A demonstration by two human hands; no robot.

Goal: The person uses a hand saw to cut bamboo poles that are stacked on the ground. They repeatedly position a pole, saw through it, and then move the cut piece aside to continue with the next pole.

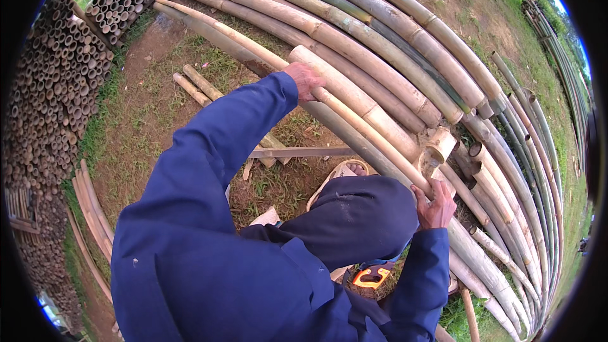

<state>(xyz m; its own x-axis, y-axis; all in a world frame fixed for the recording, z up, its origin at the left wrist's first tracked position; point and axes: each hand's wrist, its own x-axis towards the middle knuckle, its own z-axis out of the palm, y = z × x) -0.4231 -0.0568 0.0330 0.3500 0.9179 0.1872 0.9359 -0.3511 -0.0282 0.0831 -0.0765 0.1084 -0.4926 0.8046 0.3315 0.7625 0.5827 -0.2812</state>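
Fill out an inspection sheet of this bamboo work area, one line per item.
Surface: ground of bare soil with patchy grass.
Job's things: slim bamboo pole, in both hands, alongside a thicker bamboo pole.
Clutter: cut bamboo lengths on the ground to the left; a saw with an orange handle low in view.
Hands: left hand closed around the slim bamboo pole; right hand holding it farther down.
Cables: nothing seen.
Surroundings: long bamboo poles laid out to the right; stacked bamboo, ends showing, to the left.

Two hands point(304, 80), one saw point(361, 278)
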